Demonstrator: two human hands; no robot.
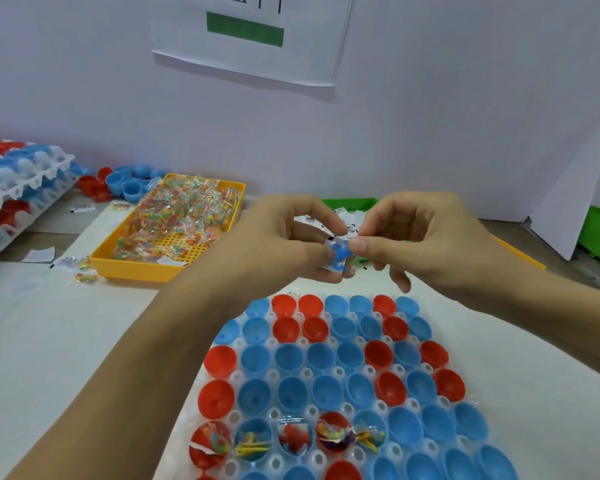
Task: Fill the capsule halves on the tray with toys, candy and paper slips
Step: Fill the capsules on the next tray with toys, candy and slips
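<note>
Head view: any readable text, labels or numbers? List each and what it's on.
Nothing can be read in full.
Wall sheet: large dark characters cut off by the top edge, unreadable; the green bar below them shows no legible text.
Packet pinched by left hand and right hand: dark print, too small and blurred.
Paper slips in the green bin: marks too small.
Slip on the table left of the yellow tray: dark marks, blurred.

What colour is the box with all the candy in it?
Yellow. The candy box shows clearly in the head view, left of the hands.
</note>
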